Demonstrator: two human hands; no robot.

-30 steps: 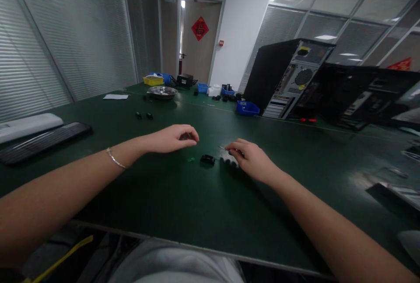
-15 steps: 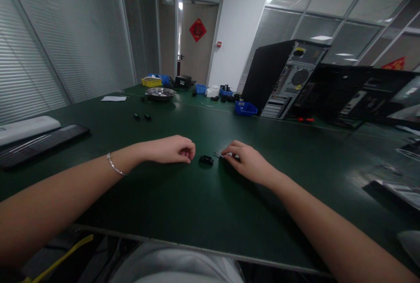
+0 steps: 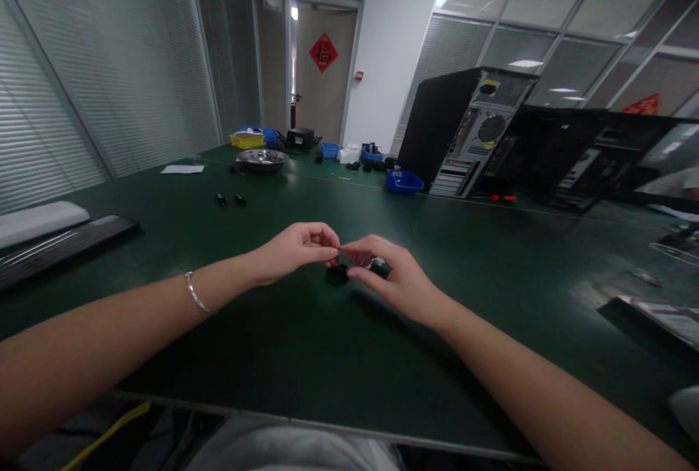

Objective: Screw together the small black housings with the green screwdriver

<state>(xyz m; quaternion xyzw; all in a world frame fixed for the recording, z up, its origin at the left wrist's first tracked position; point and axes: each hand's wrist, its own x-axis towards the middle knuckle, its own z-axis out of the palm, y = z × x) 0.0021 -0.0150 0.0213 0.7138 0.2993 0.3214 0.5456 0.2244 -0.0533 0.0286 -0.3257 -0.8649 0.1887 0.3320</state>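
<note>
A small black part (image 3: 337, 274) lies on the green table (image 3: 306, 354), just below the fingertips of both hands. My left hand (image 3: 311, 245), with a silver bracelet at its wrist, has thumb and fingertips pinched together above that part, at the tips of the other hand; what it grips is too small to name. Beside it, my right hand (image 3: 385, 267) is curved, its thumb and forefinger around something small that I cannot make out, close to the black part.
Two small dark pieces (image 3: 239, 200) lie at the left, before a metal bowl (image 3: 261, 159). A blue bin (image 3: 404, 181) stands near a computer tower (image 3: 464, 129). A keyboard (image 3: 65, 247) is at far left.
My hands have come together over the black part, the left moving right with its fingers now pinched. The thin metal piece seen earlier in my right fingers is now hard to make out.
</note>
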